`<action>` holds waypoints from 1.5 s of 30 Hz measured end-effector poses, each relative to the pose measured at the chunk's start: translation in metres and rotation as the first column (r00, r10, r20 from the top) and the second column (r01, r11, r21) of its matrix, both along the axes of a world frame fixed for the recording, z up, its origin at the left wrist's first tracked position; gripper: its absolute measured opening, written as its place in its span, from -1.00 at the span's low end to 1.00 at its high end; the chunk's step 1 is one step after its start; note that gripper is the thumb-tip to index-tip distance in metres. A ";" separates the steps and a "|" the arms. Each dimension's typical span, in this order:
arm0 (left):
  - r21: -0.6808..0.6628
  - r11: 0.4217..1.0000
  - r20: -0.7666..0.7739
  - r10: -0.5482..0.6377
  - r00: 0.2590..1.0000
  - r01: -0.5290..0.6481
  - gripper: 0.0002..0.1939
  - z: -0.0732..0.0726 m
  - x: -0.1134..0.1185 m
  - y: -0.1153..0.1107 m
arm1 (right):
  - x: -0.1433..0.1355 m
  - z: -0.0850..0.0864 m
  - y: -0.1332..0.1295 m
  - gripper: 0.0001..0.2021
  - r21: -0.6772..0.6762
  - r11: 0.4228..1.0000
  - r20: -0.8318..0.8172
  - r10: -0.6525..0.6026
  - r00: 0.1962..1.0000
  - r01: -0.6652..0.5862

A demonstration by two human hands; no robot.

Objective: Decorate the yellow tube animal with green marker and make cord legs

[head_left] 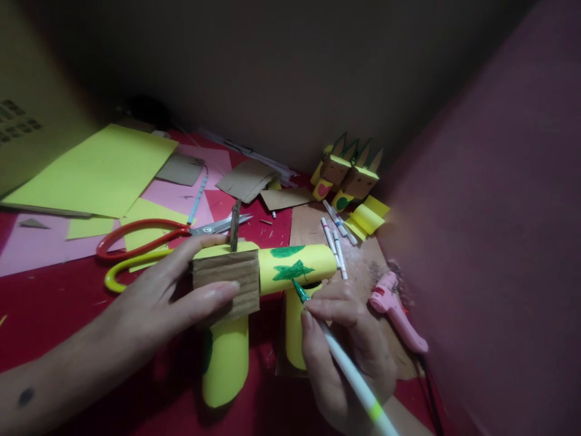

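Observation:
My left hand point(181, 284) grips a paper-and-cardboard figure by its brown cardboard box point(245, 272), thumb on the front face and fingers over the top. A yellow paper tube point(318, 257) runs right from the box, bearing a green oval and a green star-like patch. Another yellow tube point(224, 369) points down below the box. Pinched in my right hand point(349, 345) is a white marker point(351, 369) with a green tip, which touches the tube at the lower edge of the star patch. A further upright yellow tube point(295, 339) is partly hidden behind my right hand.
Red-and-yellow-handled scissors point(181, 229) lie behind my left hand. Yellow sheets point(100, 169) and cardboard scraps point(247, 180) spread across the red table. Capped markers point(333, 239), a pink glue gun point(397, 312) and finished-looking box figures point(347, 172) sit to the right. Walls stand behind and right.

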State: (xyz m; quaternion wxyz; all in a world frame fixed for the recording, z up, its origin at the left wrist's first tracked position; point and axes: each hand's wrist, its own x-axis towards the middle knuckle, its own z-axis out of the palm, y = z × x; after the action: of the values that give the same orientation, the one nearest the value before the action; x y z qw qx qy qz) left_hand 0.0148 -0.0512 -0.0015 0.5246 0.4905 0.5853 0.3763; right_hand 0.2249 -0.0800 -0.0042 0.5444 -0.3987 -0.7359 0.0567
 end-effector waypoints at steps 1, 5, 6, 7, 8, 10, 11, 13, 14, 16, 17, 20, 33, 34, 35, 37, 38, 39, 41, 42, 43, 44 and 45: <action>0.011 1.000 0.009 -0.006 1.000 0.006 -0.21 -0.003 -0.002 0.002 | 0.000 -0.001 0.001 -0.75 0.008 1.000 0.002 0.009 1.000 -0.009; 0.074 0.996 0.047 -0.061 0.997 0.057 -0.23 -0.019 -0.010 0.009 | -0.001 -0.003 0.003 -0.75 0.051 0.999 0.014 0.005 1.000 -0.006; 0.083 0.994 0.045 -0.071 0.996 0.067 -0.24 -0.022 -0.012 0.010 | -0.002 -0.004 0.003 -0.74 0.058 0.998 0.012 -0.002 1.000 0.002; 0.088 0.994 0.044 -0.075 0.996 0.071 -0.26 -0.024 -0.012 0.011 | -0.002 -0.004 0.003 -0.74 0.061 0.998 0.008 -0.008 1.000 0.007; 0.087 0.994 0.043 -0.074 0.996 0.070 -0.27 -0.024 -0.013 0.011 | -0.002 -0.004 0.003 -0.73 0.060 0.998 0.001 -0.012 1.000 0.012; 0.084 0.995 0.040 -0.063 0.997 0.059 -0.27 -0.022 -0.011 0.009 | -0.002 -0.004 0.003 -0.73 0.040 0.999 -0.009 -0.014 1.000 0.015; 0.079 0.995 0.034 -0.058 0.998 0.055 -0.27 -0.019 -0.010 0.008 | -0.002 -0.004 0.002 -0.73 0.021 1.000 -0.011 -0.016 1.000 0.017; 0.066 0.997 0.008 -0.041 0.999 0.040 -0.27 -0.014 -0.007 0.006 | -0.001 -0.005 0.001 -0.75 -0.011 1.000 -0.010 -0.027 1.000 0.027; 0.060 0.998 -0.005 -0.031 1.000 0.031 -0.27 -0.011 -0.006 0.006 | -0.001 -0.005 0.000 -0.76 -0.025 0.999 -0.005 -0.032 0.999 0.031; 0.059 0.998 -0.019 -0.016 1.000 0.018 -0.26 -0.008 -0.004 0.005 | 0.000 -0.006 -0.001 -0.77 -0.027 0.999 -0.003 -0.041 0.999 0.041; 0.061 0.998 -0.023 -0.012 1.000 0.013 -0.25 -0.007 -0.003 0.005 | 0.001 -0.006 -0.001 -0.77 -0.025 0.999 -0.003 -0.044 0.999 0.044; 0.063 0.998 -0.023 -0.008 1.000 0.010 -0.24 -0.006 -0.002 0.004 | 0.001 -0.006 0.000 -0.76 -0.026 0.999 -0.002 -0.034 0.999 0.034; 0.099 0.995 -0.016 -0.023 1.000 0.024 -0.30 -0.017 -0.009 0.008 | -0.001 -0.007 0.003 -0.77 0.022 1.000 -0.004 -0.006 1.000 0.006; 0.113 0.993 -0.026 -0.037 0.999 0.039 -0.29 -0.019 -0.011 0.009 | -0.001 -0.007 0.003 -0.77 0.015 1.000 -0.005 -0.021 1.000 0.021; 0.121 0.991 -0.039 -0.052 0.998 0.057 -0.29 -0.022 -0.013 0.011 | -0.001 -0.007 0.003 -0.77 0.011 0.999 -0.007 -0.030 1.000 0.030; 0.140 0.987 -0.063 -0.067 0.996 0.076 -0.31 -0.026 -0.016 0.013 | -0.002 -0.008 0.003 -0.77 0.016 0.999 -0.018 -0.035 0.999 0.036; 0.145 0.986 -0.066 -0.073 0.995 0.082 -0.33 -0.027 -0.018 0.013 | -0.002 -0.008 0.003 -0.77 0.014 0.999 -0.026 -0.038 0.999 0.038; 0.150 0.985 -0.063 -0.073 0.995 0.082 -0.35 -0.028 -0.019 0.014 | -0.001 -0.008 0.003 -0.76 0.012 0.999 -0.031 -0.039 0.999 0.039; 0.151 0.985 -0.051 -0.079 0.996 0.086 -0.36 -0.029 -0.020 0.013 | -0.001 -0.009 0.002 -0.76 -0.001 0.999 -0.032 -0.045 0.998 0.045; 0.152 0.985 -0.050 -0.079 0.996 0.086 -0.37 -0.030 -0.020 0.013 | -0.001 -0.009 0.002 -0.76 -0.013 0.999 -0.027 -0.050 0.998 0.050; 0.154 0.984 -0.049 -0.080 0.996 0.087 -0.37 -0.030 -0.020 0.013 | 0.000 -0.009 0.002 -0.77 -0.022 0.998 -0.022 -0.053 0.998 0.052; 0.157 0.984 -0.052 -0.082 0.995 0.089 -0.36 -0.031 -0.021 0.013 | 0.000 -0.009 0.001 -0.77 -0.027 0.998 -0.022 -0.054 0.998 0.054; 0.157 0.983 -0.055 -0.087 0.995 0.095 -0.35 -0.032 -0.021 0.013 | -0.001 -0.009 0.001 -0.78 -0.025 0.998 -0.030 -0.057 0.998 0.056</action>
State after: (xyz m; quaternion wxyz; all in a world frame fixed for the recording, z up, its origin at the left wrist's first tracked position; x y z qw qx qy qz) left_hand -0.0058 -0.0384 -0.0332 0.4863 0.5660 0.5425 0.3858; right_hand 0.2244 -0.0786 -0.0133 0.5521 -0.4251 -0.7150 0.0564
